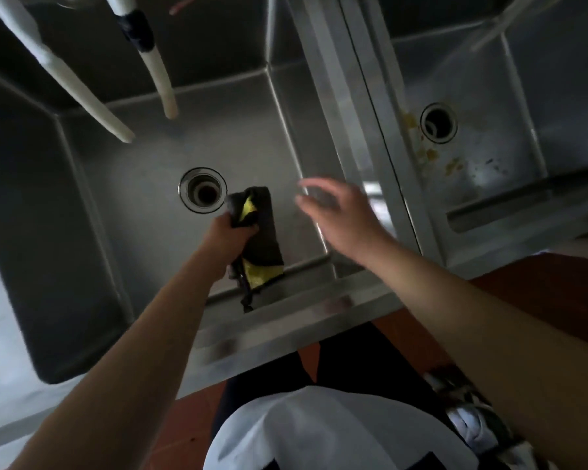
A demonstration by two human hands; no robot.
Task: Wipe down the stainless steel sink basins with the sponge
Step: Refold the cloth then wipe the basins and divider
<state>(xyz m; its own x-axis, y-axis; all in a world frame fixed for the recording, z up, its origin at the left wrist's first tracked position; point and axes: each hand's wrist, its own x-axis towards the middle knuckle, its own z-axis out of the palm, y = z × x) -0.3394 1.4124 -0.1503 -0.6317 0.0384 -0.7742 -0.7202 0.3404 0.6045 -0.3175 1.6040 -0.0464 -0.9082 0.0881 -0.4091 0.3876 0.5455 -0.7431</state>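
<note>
while the left hand (230, 234) curls its fingers round the dark, yellow-patched sponge (259, 242) over the near edge of the middle basin (143, 184), the right hand (336, 212) hovers beside it, fingers loosely spread and blurred. beyond the sponge sits the drain (202, 189); two white hoses (157, 72) hang over the far edge.

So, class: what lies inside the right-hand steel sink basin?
Inside the right stainless steel basin you can see a round drain and yellowish food scraps scattered beside it on the floor. The near strip of the floor is hidden behind the basin's front rim.
</note>
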